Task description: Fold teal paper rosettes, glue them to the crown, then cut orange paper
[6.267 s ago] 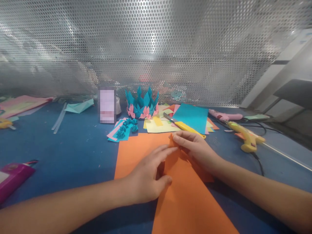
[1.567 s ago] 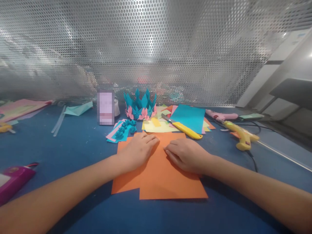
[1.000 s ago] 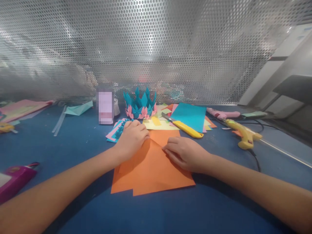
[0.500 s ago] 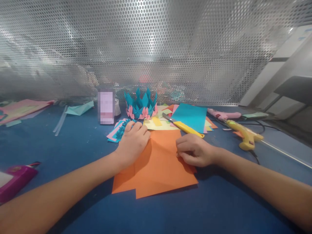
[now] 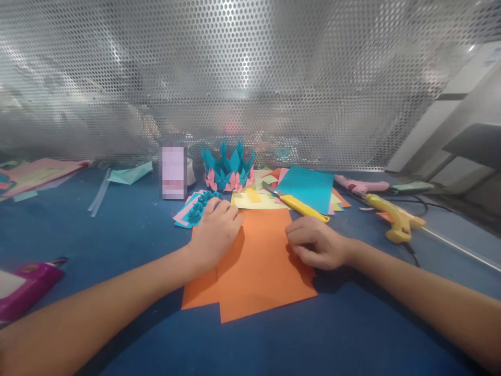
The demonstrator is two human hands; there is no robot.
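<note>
Sheets of orange paper [image 5: 262, 266] lie overlapped on the blue table in front of me, one sticking out at the lower left. My left hand [image 5: 215, 235] rests palm down over their left edge, fingers bent and closed on the paper; its fingertips and thumb are hidden. At the right edge, my right hand [image 5: 315, 243] is closed with curled fingers against the paper, the grip partly hidden. A yellow utility knife [image 5: 299, 206] with its blade out lies just beyond the right hand. Beyond the left hand is a cluster of small folded blue paper pieces [image 5: 201, 206].
A blue paper crown [image 5: 227, 167] with pink paper figures stands behind the sheets. Blue paper [image 5: 305, 188] lies to its right. Yellow [image 5: 399, 222] and pink [image 5: 362, 185] glue guns with cords are at right. A magenta device [image 5: 33, 287] sits at left. A perforated metal panel [image 5: 235, 73] rises behind.
The upper orange sheet has shifted and turned slightly, its lower left corner a little nearer me. Both hands have moved only slightly.
</note>
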